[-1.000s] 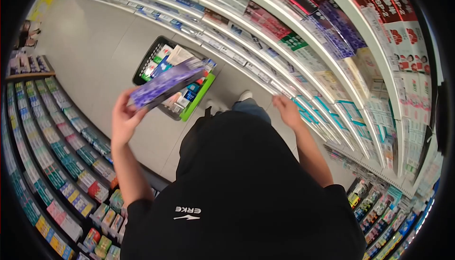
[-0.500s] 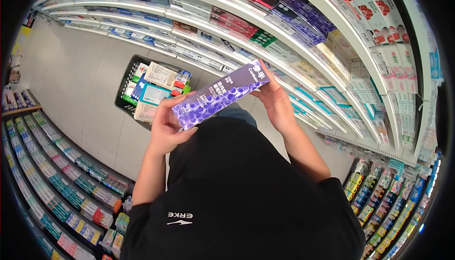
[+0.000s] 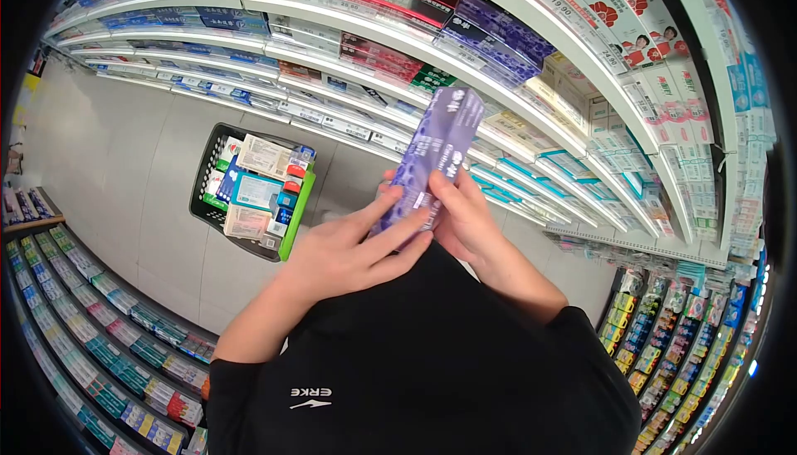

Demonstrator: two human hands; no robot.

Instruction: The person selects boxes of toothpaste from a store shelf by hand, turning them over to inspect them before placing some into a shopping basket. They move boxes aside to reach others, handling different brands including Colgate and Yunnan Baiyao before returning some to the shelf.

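Observation:
A long purple toothpaste box [image 3: 427, 152] with white lettering is tilted steeply between my two hands in front of my chest. Its upper end is blurred by motion. My right hand [image 3: 466, 218] grips the right side, thumb pressed on the printed face. Across the lower end lie the fingers of my left hand [image 3: 353, 247], closed round the box from the left and covering part of it. On the floor to the left stands a dark shopping basket [image 3: 203, 214] with a green edge, holding several packaged boxes.
Ahead, a long white shelf unit [image 3: 498, 81] carries rows of boxes, among them similar purple boxes [image 3: 502, 31]. Curved racks of small packages [image 3: 108, 322] stand at the lower left. More hanging packages [image 3: 672, 330] are at the lower right. Grey tiled floor [image 3: 149, 139] runs between.
The toothpaste box has swung from a slant to nearly upright and turned, showing another side. My left hand has moved right across its lower end; my right hand has slid down toward it.

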